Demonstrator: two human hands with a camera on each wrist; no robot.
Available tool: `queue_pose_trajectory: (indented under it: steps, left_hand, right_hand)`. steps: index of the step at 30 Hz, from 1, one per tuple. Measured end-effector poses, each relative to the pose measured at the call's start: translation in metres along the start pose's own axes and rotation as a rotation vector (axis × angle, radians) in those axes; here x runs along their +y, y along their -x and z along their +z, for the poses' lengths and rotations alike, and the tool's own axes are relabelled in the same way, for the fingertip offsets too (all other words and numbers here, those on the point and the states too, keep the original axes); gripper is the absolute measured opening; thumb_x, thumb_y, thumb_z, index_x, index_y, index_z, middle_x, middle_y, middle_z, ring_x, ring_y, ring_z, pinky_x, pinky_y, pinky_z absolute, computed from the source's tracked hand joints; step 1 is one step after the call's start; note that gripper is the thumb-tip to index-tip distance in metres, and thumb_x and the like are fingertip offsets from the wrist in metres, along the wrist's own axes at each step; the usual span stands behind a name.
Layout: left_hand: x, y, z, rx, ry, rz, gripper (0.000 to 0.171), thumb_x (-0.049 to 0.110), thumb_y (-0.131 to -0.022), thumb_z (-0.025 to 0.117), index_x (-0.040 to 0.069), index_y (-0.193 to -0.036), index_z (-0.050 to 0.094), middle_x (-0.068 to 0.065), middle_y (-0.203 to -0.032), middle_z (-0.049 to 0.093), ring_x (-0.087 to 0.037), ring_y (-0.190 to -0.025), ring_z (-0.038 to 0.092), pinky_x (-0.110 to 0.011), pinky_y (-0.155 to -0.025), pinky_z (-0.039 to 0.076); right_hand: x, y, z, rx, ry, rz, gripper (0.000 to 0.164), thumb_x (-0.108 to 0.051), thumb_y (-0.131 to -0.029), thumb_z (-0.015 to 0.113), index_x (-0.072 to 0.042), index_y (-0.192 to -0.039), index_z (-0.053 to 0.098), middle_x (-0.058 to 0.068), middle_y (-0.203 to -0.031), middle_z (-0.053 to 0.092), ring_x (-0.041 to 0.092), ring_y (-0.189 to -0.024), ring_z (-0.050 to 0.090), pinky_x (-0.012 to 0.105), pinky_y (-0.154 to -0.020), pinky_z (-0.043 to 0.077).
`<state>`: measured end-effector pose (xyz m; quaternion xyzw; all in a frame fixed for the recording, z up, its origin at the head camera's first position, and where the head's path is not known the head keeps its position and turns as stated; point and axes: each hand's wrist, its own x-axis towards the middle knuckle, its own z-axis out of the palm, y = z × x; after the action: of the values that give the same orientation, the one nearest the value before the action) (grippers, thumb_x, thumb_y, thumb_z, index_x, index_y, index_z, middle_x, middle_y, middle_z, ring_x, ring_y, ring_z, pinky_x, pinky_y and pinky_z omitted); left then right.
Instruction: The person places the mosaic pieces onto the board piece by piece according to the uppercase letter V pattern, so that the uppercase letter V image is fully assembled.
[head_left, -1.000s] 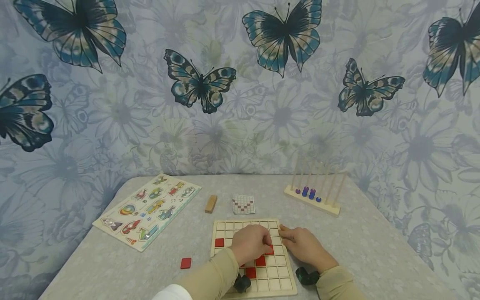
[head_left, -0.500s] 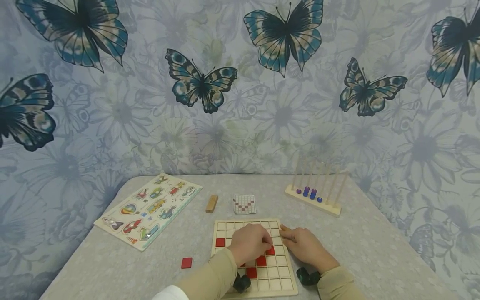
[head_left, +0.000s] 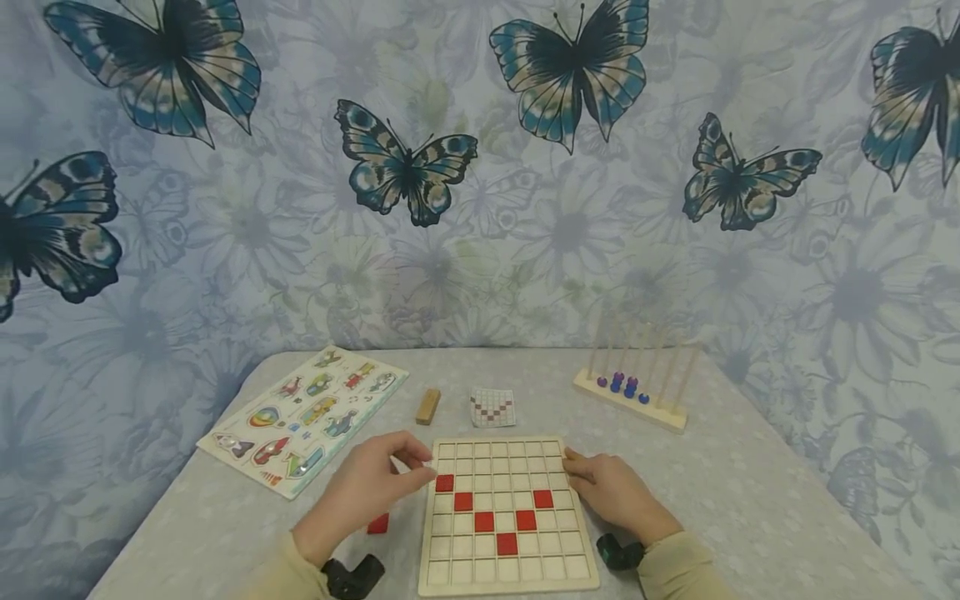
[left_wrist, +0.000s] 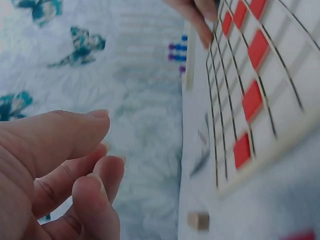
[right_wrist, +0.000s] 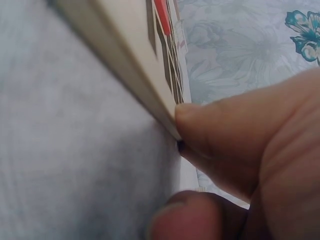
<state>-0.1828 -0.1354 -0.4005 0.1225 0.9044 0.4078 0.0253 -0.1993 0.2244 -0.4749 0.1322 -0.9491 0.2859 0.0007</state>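
A square wooden grid board [head_left: 551, 569] lies on the table, with several red tiles [head_left: 507, 544] set in its cells in a V shape. My left hand [head_left: 367, 483] hovers at the board's left edge near the leftmost red tile [head_left: 445, 483]. Its thumb and fingers [left_wrist: 82, 125] are loosely bent and apart, with nothing between them. One loose red tile [head_left: 378, 523] lies on the table, partly behind that hand. On the opposite side, my right hand [head_left: 618, 496] rests its fingertips against the board's right edge near the far corner, as the right wrist view also shows.
Beyond the board lie a small pattern card [head_left: 492, 407] and a wooden block [head_left: 428, 407]. A picture puzzle board [head_left: 300, 425] sits at the left. Back right stands a wooden peg stand [head_left: 630, 400] with purple and blue beads.
My left hand has moved left, off the middle of the board, to its left edge, uncovering the row of red tiles. The right hand stays at the board's right edge.
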Motion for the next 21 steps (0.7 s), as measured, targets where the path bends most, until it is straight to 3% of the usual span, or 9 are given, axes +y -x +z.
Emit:
queue_pose_trajectory:
  steps: [4, 7, 14, 21]
  left_hand:
    - [-0.029, 0.015, -0.014, 0.05, -0.04, -0.114, 0.019, 0.026, -0.086, 0.085, 0.02, -0.101, 0.074, 0.007, -0.088, 0.069, -0.015, -0.067, 0.058, -0.033, -0.059, 0.048]
    - [-0.049, 0.019, -0.015, 0.044, -0.054, -0.15, 0.02, 0.026, -0.084, 0.086, 0.018, -0.099, 0.075, 0.007, -0.087, 0.069, -0.014, -0.069, 0.059, -0.033, -0.061, 0.047]
    - [-0.088, 0.026, -0.012, 0.036, -0.044, -0.146, 0.019, 0.024, -0.081, 0.087, 0.015, -0.089, 0.072, 0.004, -0.081, 0.066, -0.013, -0.074, 0.06, -0.031, -0.067, 0.047]
    - [-0.102, 0.027, -0.011, -0.011, -0.049, -0.15, 0.027, 0.028, -0.076, 0.091, 0.017, -0.093, 0.074, 0.003, -0.084, 0.064, -0.014, -0.078, 0.056, -0.031, -0.069, 0.046]
  right_hand:
    - [0.0, 0.0, -0.001, 0.014, 0.001, 0.011, 0.033, -0.016, -0.098, 0.07, -0.006, -0.13, 0.072, 0.006, -0.145, 0.061, 0.039, -0.131, 0.059, 0.058, -0.108, 0.044]
    - [0.002, 0.0, -0.001, 0.022, 0.001, 0.032, 0.032, -0.015, -0.097, 0.07, -0.007, -0.129, 0.072, 0.004, -0.145, 0.062, 0.038, -0.131, 0.059, 0.057, -0.109, 0.044]
    - [0.003, -0.002, 0.003, 0.007, -0.03, 0.034, 0.033, -0.016, -0.098, 0.069, -0.008, -0.13, 0.072, 0.004, -0.145, 0.061, 0.037, -0.134, 0.058, 0.056, -0.11, 0.044]
    - [0.0, -0.001, 0.005, 0.013, -0.027, 0.036, 0.033, -0.016, -0.097, 0.07, -0.009, -0.13, 0.072, 0.004, -0.144, 0.062, 0.038, -0.132, 0.059, 0.058, -0.108, 0.044]
